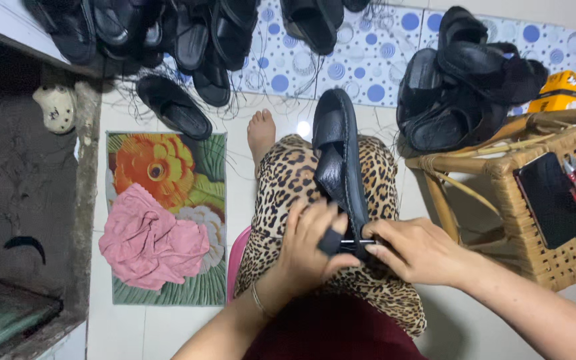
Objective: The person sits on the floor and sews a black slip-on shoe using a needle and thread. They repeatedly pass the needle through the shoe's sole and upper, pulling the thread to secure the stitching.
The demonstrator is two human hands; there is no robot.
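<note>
A floral mat (168,167) lay on the pale floor at the person's left, with a crumpled pink cloth (151,243) heaped on its near half. Black sandals (188,33) were piled along the top of the view, and a second heap of them (465,80) sat on a dotted sheet beside a wicker stool (555,260) that carried a dark phone (551,200). On the person's leopard-print lap (288,180) rested a black leather sandal (338,147), its toe pointing away from the body and its heel end tucked between both hands. The left hand (308,250) curled around the heel strap, fingers pressed together over it. The right hand (418,250) pinched a thin needle (358,242) that lay level at the heel, its fingertips touching the sandal's edge just right of the left thumb.
</note>
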